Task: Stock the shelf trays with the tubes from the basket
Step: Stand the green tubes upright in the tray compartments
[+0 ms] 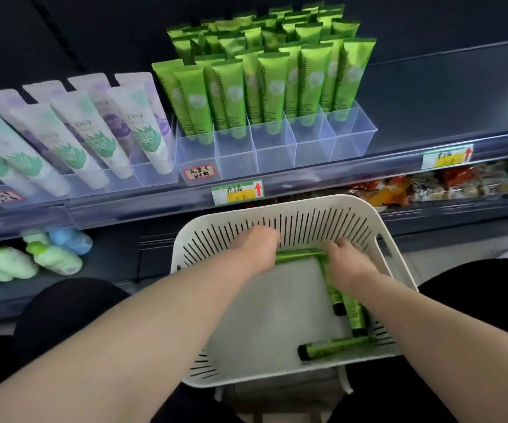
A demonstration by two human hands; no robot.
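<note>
A white slotted basket (301, 206) rests on my lap below the shelf. Both hands reach into its far end. My left hand (257, 250) curls round one end of a green tube (300, 256) lying crosswise. My right hand (349, 267) grips the top of another green tube (333, 293) that runs toward me along the right wall. Two more green tubes lie there, one lengthwise (353, 314) and one crosswise at the near right (333, 348). On the shelf above, a clear divided tray (277, 151) holds several upright green tubes (265, 83).
Left of the green tray, a second clear tray (155, 175) holds white and purple tubes (91, 132). Price labels (237, 192) hang on the shelf edge. Green and blue bottles (54, 254) lie on the lower shelf at left; snack packets (448, 184) at right.
</note>
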